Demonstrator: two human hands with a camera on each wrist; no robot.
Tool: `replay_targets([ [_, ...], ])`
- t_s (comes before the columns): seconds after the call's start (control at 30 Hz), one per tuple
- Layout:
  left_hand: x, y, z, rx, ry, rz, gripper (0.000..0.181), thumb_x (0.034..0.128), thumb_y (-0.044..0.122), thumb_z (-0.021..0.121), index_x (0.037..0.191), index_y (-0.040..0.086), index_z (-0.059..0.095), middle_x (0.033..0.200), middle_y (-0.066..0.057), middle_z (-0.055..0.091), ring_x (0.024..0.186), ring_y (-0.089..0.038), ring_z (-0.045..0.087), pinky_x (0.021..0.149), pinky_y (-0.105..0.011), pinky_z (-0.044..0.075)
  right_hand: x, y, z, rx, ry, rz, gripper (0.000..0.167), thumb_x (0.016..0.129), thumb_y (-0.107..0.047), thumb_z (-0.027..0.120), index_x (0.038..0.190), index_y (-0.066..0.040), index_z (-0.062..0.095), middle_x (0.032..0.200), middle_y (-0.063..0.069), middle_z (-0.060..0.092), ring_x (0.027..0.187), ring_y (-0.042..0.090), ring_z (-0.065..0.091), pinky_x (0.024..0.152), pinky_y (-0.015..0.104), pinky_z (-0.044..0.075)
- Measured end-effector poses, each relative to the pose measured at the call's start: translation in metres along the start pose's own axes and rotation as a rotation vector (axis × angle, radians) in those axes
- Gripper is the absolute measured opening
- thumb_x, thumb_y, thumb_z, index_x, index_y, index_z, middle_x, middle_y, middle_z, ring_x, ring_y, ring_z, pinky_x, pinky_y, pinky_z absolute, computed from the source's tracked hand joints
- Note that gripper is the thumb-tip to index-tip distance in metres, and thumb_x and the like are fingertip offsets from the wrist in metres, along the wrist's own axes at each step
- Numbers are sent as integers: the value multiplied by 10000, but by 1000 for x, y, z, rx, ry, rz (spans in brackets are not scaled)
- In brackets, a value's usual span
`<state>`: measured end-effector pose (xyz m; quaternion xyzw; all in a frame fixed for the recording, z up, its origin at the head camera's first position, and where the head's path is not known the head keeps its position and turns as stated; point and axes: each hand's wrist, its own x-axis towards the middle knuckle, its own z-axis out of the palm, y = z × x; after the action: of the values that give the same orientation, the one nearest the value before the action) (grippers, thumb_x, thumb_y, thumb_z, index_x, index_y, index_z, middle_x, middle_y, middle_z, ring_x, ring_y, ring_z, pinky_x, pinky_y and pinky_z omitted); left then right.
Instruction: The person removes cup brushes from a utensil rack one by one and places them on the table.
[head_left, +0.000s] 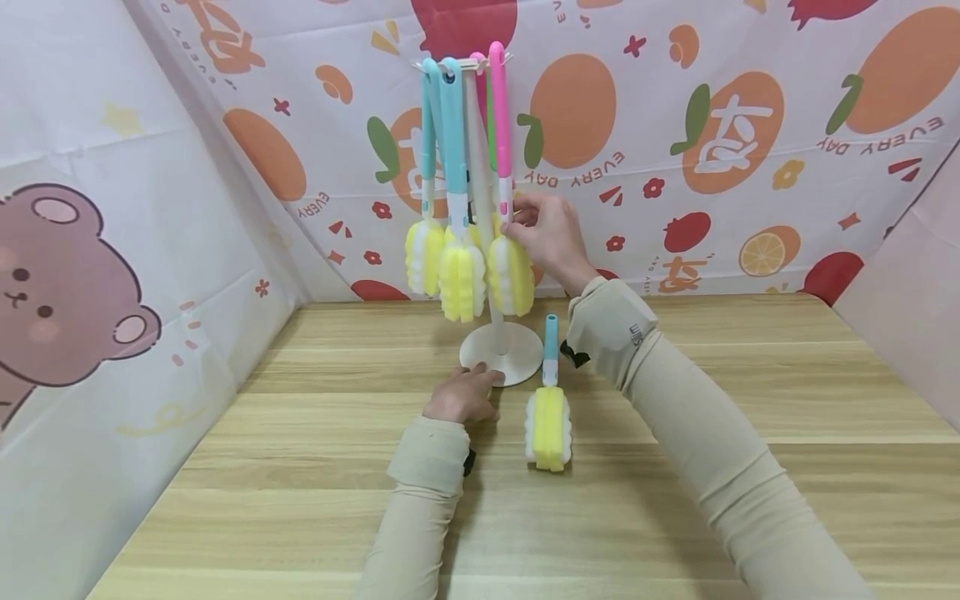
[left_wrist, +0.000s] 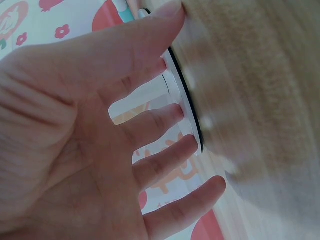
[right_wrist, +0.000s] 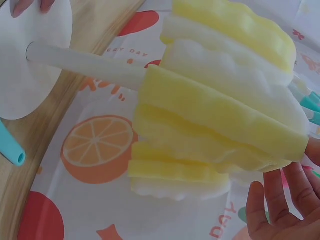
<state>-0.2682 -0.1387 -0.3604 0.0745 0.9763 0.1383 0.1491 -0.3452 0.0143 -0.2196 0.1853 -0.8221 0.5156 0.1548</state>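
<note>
A white stand (head_left: 480, 150) bears several hanging brushes with yellow-and-white sponge heads. My right hand (head_left: 553, 237) pinches the pink-handled brush (head_left: 501, 125) at its neck, just above the sponge; its handle top is at the stand's hooks. In the right wrist view, my right hand (right_wrist: 287, 215) is at the end of a sponge head (right_wrist: 220, 120). My left hand (head_left: 461, 396) has its fingertips at the front left edge of the round base (head_left: 521, 346). In the left wrist view, my left hand (left_wrist: 85, 115) has spread fingers, some touching the base rim (left_wrist: 186, 105).
A blue-handled brush (head_left: 550, 425) lies on the wooden table (head_left: 337, 492), right of the base and below my right forearm. Blue-handled brushes (head_left: 454, 142) hang at the stand's left and front, and a green handle (head_left: 491, 125) shows behind. A printed cloth (head_left: 645, 208) hangs behind the table.
</note>
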Motion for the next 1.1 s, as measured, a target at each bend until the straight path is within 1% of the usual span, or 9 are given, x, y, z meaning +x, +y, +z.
replay_targets([
  [0.33,1,-1,-1,2,-8,0,573,908,186,770,1445,182,569,1603,-122,366,1449,-369,315,1093,-583,362,-2,0,-3,4,48,-12,289,931,-9,715,1218,22,699,1031,176,709,928,270,646,877,355,563],
  [0.63,0,0,-2,-6,-17,-10,576,910,194,771,1449,190,566,1613,-113,353,1453,-365,310,1099,-581,354,-5,2,-1,13,48,30,270,939,-32,717,1198,38,691,1055,183,713,944,272,642,907,360,559],
  [0.87,0,0,-2,-3,-12,-5,574,911,192,771,1448,186,566,1606,-110,364,1446,-366,322,1090,-584,365,-7,2,-4,26,71,6,277,935,-31,718,1203,39,694,1047,185,710,928,278,637,883,357,564],
  [1.1,-1,1,-3,-5,-16,-9,575,912,192,768,1450,189,563,1609,-109,359,1456,-359,310,1094,-586,359,-7,5,-5,28,63,-3,278,934,-31,720,1201,45,691,1068,193,705,937,290,638,893,365,564],
])
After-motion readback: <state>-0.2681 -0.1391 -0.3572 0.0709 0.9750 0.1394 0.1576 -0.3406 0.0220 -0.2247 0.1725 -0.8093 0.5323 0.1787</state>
